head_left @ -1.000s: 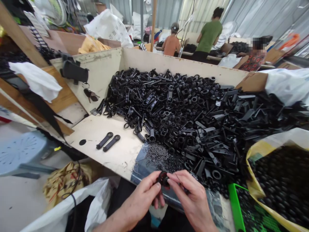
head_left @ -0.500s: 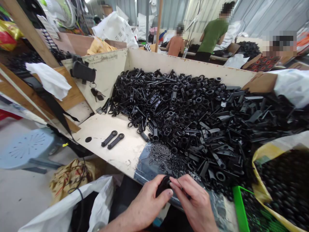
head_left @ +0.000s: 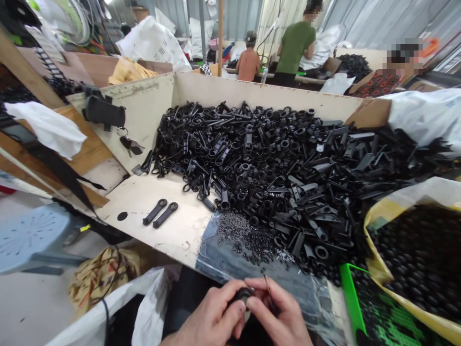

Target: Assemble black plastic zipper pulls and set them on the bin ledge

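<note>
At the bottom middle of the head view, my left hand (head_left: 216, 310) is closed around a small black plastic part (head_left: 244, 294) with a rounded, ridged end. My right hand (head_left: 277, 310) meets it from the other side, its thumb at the part and its fingers pinched on a thin dark strip (head_left: 266, 284) that sticks up between them. Fingers hide most of both pieces. Beyond the hands lies a dark blue cloth (head_left: 223, 259) bearing small metal pins (head_left: 236, 228) and tiny black bits. Two black ring-ended handles (head_left: 161, 213) lie side by side to the left.
A large heap of black plastic parts (head_left: 252, 158) fills the walled bench. On the right stand a green basket (head_left: 351, 298) and a yellow-edged sack (head_left: 382, 276) of black round pieces. Keys (head_left: 130, 145) hang at the left wall. Several people work behind.
The camera view has shifted slightly, moving the bench leftward in the picture. Both hands sit lower, and the black part has turned so its rounded end shows more.
</note>
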Motion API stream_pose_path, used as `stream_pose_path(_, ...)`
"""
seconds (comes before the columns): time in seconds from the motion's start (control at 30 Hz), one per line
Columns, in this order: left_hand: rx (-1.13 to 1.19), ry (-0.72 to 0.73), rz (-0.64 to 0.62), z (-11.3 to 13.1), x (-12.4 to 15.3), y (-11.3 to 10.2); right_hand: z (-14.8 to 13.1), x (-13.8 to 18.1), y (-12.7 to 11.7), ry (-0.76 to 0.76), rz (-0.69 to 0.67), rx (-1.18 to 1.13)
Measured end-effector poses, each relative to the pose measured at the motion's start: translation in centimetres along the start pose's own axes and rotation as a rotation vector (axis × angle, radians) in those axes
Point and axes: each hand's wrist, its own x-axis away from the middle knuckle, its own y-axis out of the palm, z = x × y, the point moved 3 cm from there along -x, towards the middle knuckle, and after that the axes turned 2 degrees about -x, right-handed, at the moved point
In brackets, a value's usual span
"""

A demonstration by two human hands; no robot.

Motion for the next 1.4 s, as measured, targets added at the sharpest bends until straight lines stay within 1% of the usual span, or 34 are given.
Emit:
stream_pose_path(0.07, -0.052, 0.007, 0.025, -0.6, 0.0, 0.1, 0.6, 0.2, 0.4, 0.083, -0.023, -0.043)
stream_pose_path(0.13, -0.155, 0.069, 0.137, -0.8, 0.0, -0.1, 0.8, -0.1, 0.8, 0.164, -0.024, -0.113)
stream_pose_path(0.2, -0.266, 0.125, 0.267, -0.8, -0.1, -0.4, 0.8, -0.6, 0.9, 0.209, 0.023, -0.188)
stream_pose_path(0.23, -0.297, 0.137, 0.307, -0.7, -0.1, -0.5, 0.8, -1.0, 1.0, 0.222, 0.05, -0.22)
stream_pose_path(0.27, -0.307, 0.131, 0.335, -0.8, -0.1, -0.7, 0.7, -1.3, 1.0, 0.233, 0.071, -0.247)
stream_pose_path(0.33, -0.259, 0.052, 0.37, -1.1, -0.2, -1.0, 0.6, -1.9, 1.1, 0.274, 0.083, -0.29)
stream_pose_path(0.4, -0.126, -0.073, 0.348, -1.5, -0.5, -1.1, 0.5, -2.3, 1.2, 0.322, 0.035, -0.313)
stream_pose_path(0.47, 0.046, -0.167, 0.266, -1.9, -0.8, -0.8, 0.3, -2.7, 1.1, 0.308, -0.024, -0.299)
stream_pose_path(0.57, 0.262, -0.205, 0.16, -1.6, -1.4, -0.2, -0.2, -3.3, 0.8, 0.161, -0.046, -0.224)
stream_pose_path(0.63, 0.346, -0.219, 0.144, -1.1, -1.5, 0.1, -0.4, -3.7, 0.7, 0.099, -0.071, -0.19)
stream_pose_path(0.7, 0.407, -0.243, 0.143, -0.8, -1.4, 0.3, -0.4, -3.9, 0.7, 0.094, -0.118, -0.174)
stream_pose_path(0.83, 0.479, -0.31, 0.181, -0.9, -1.0, 0.5, -0.3, -3.9, 0.6, 0.105, -0.169, -0.12)
stream_pose_path(1.0, 0.538, -0.357, 0.203, -1.1, -0.9, 0.5, -0.1, -3.9, 0.2, 0.109, -0.151, 0.006)
stream_pose_path(1.17, 0.534, -0.375, 0.166, -1.3, -0.6, 0.7, -0.3, -3.8, 0.2, 0.099, -0.251, -0.007)
stream_pose_path(1.33, 0.545, -0.312, 0.096, -2.1, -0.1, 1.1, -0.2, -3.3, 0.4, 0.1, -0.31, -0.005)
stream_pose_path(1.4, 0.505, -0.306, 0.08, -2.4, -0.2, 1.0, -0.1, -3.2, 0.3, 0.103, -0.321, -0.011)
